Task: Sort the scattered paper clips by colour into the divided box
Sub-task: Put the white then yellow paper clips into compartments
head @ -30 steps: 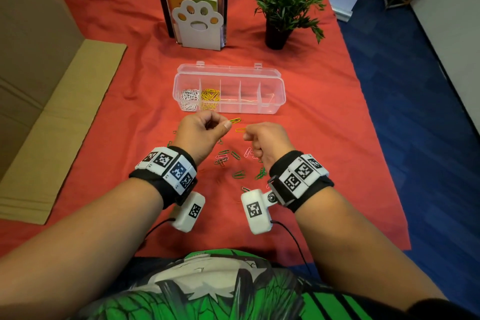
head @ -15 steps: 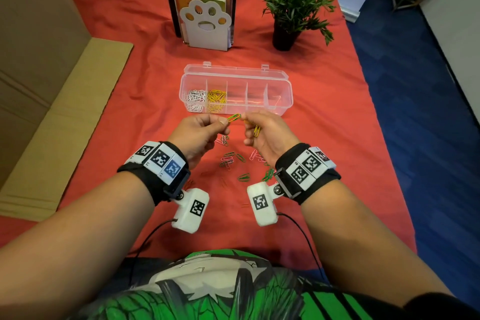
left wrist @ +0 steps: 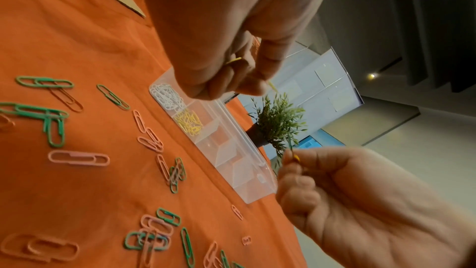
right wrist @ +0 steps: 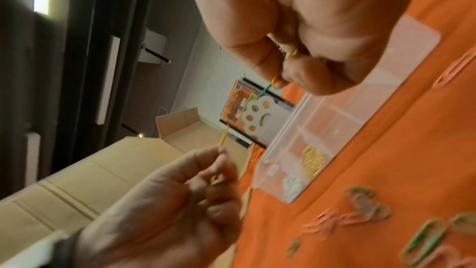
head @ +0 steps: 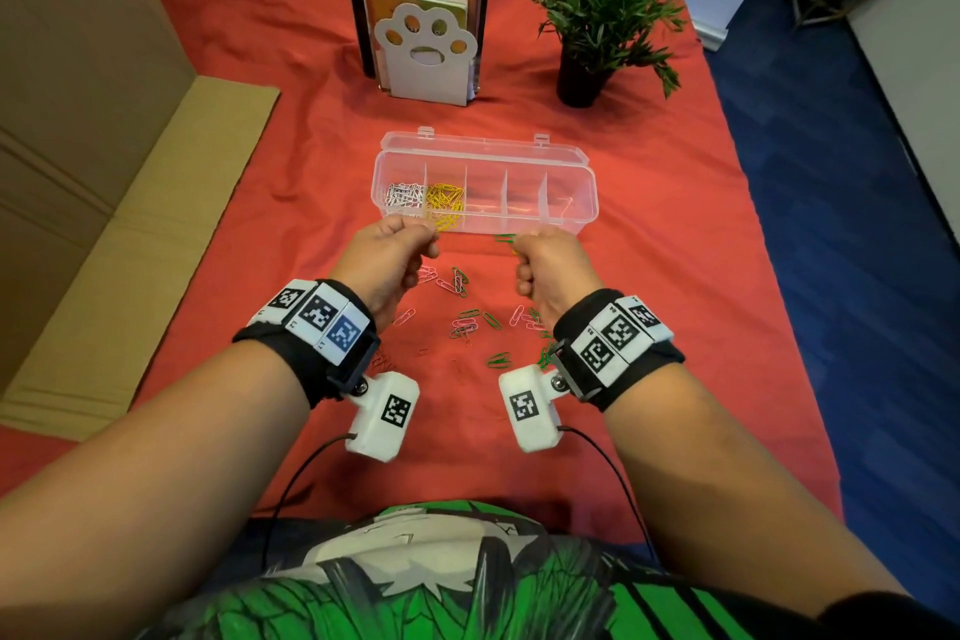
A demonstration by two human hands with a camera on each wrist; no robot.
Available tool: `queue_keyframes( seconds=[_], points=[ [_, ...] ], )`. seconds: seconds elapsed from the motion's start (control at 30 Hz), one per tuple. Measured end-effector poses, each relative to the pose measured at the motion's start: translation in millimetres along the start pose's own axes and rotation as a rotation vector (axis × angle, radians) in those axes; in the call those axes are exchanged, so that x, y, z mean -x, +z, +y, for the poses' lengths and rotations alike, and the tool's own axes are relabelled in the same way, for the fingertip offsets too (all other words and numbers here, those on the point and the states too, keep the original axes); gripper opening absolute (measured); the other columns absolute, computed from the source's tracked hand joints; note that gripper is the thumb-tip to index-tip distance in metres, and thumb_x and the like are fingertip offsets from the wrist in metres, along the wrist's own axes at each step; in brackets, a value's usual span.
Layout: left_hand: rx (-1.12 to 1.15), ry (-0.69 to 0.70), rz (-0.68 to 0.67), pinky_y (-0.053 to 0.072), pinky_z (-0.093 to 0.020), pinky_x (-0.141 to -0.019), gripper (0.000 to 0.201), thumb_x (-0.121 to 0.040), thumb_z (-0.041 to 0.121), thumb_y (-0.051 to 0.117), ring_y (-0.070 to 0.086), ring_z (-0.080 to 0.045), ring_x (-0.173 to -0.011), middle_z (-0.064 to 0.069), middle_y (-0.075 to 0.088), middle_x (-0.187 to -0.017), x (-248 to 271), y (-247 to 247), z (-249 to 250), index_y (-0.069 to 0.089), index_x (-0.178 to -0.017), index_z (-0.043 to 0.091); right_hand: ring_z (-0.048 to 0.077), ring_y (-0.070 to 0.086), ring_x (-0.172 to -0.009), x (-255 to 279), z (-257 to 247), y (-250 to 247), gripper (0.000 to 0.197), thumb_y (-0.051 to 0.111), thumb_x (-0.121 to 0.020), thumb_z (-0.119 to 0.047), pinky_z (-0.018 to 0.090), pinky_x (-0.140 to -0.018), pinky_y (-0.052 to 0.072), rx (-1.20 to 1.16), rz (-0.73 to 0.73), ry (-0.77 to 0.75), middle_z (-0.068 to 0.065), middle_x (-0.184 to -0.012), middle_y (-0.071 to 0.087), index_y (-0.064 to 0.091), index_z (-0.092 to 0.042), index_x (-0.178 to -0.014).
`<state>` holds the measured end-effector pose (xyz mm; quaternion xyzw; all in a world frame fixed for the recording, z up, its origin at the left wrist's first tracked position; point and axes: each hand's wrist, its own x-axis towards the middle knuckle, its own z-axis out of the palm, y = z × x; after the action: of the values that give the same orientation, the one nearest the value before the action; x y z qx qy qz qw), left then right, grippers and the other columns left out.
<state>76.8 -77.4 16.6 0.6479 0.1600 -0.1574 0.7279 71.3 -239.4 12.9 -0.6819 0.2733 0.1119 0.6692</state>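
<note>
The clear divided box (head: pixel 586 182) lies open on the red cloth, with white clips (head: pixel 402 195) in its leftmost compartment and yellow clips (head: pixel 445 203) in the one beside it. Just in front of the yellow compartment, my left hand (head: pixel 428 237) pinches a yellow paper clip (left wrist: pixel 272 87). My right hand (head: pixel 519 245), near the box's front wall further right, pinches a green paper clip (head: pixel 505 238) together with a yellow one (right wrist: pixel 275 78). Green and pink clips (head: pixel 467 322) lie scattered between my wrists.
A single pink clip (head: pixel 567 205) lies in the box's rightmost compartment. Behind the box stand a paw-shaped bookend with books (head: pixel 423 52) and a potted plant (head: pixel 597 16). Flattened cardboard (head: pixel 130 224) covers the left side. The cloth's right edge drops to blue floor.
My hands met over a linked yellow and green clip, then drew apart. The left has moved toward the yellow compartment with a yellow clip. The right keeps the green one.
</note>
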Motion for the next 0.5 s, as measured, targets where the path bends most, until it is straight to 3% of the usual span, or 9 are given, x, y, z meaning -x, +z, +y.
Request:
queue_keyframes(
  seconds=[0.07,0.17,0.23,0.3,0.4,0.5],
  points=[
    [-0.074,-0.006,0.043,0.024,-0.016,-0.037,0.021,-0.083,0.009,0.058,0.031,-0.006,-0.039,0.004,0.057,-0.052,-4,-5,0,0.055,-0.063,0.017,0.015,0.034,-0.044,-4,2,-7,0.023,0.048,-0.084,-0.002,0.025,-0.044,0.029,0.171,0.001,-0.033,0.0,-0.055,0.039,0.048,-0.016,-0.065],
    [-0.173,-0.07,0.043,0.024,-0.014,-0.037,0.02,-0.081,0.011,0.062,0.031,-0.01,-0.045,0.001,0.057,-0.054,-5,-8,-3,0.055,-0.062,0.014,0.012,0.037,-0.046,-5,7,-13,0.024,0.045,-0.084,0.001,0.02,-0.039,0.033,0.331,-0.079,-0.01,-0.003,-0.058,0.044,0.058,-0.015,-0.072],
    [-0.145,-0.163,-0.008,0.026,-0.013,-0.038,0.02,-0.083,0.009,0.057,0.034,-0.01,-0.048,0.005,0.058,-0.047,-4,-5,-4,0.053,-0.065,0.015,0.011,0.039,-0.048,-3,8,-15,0.028,0.04,-0.087,0.004,0.019,-0.038,0.037,0.172,-0.156,0.045,0.002,-0.061,0.044,0.06,-0.01,-0.075],
    [-0.034,-0.27,-0.07,0.031,-0.014,-0.039,0.017,-0.085,0.01,0.05,0.039,-0.009,-0.047,0.005,0.06,-0.047,-2,-2,-2,0.05,-0.068,0.016,0.012,0.05,-0.051,-1,6,-19,0.026,0.038,-0.092,0.0,0.017,-0.044,0.046,-0.117,-0.252,0.128,0.006,-0.067,0.051,0.062,-0.003,-0.082],
    [0.202,-0.357,-0.135,0.047,-0.018,-0.046,0.019,-0.084,0.01,0.04,0.052,-0.01,-0.047,-0.003,0.065,-0.058,0,-2,2,0.049,-0.068,0.013,0.02,0.069,-0.068,2,2,-28,0.029,0.036,-0.096,-0.01,0.025,-0.064,0.057,-0.442,-0.364,0.213,0.018,-0.086,0.065,0.061,0.006,-0.098],
    [0.338,-0.369,-0.14,0.054,-0.022,-0.055,0.021,-0.081,0.007,0.036,0.058,-0.014,-0.052,-0.008,0.066,-0.064,-1,-4,6,0.049,-0.064,0.012,0.028,0.07,-0.086,4,-3,-34,0.036,0.035,-0.094,-0.011,0.031,-0.079,0.057,-0.567,-0.445,0.224,0.024,-0.101,0.067,0.054,0.013,-0.114]
  ],
)
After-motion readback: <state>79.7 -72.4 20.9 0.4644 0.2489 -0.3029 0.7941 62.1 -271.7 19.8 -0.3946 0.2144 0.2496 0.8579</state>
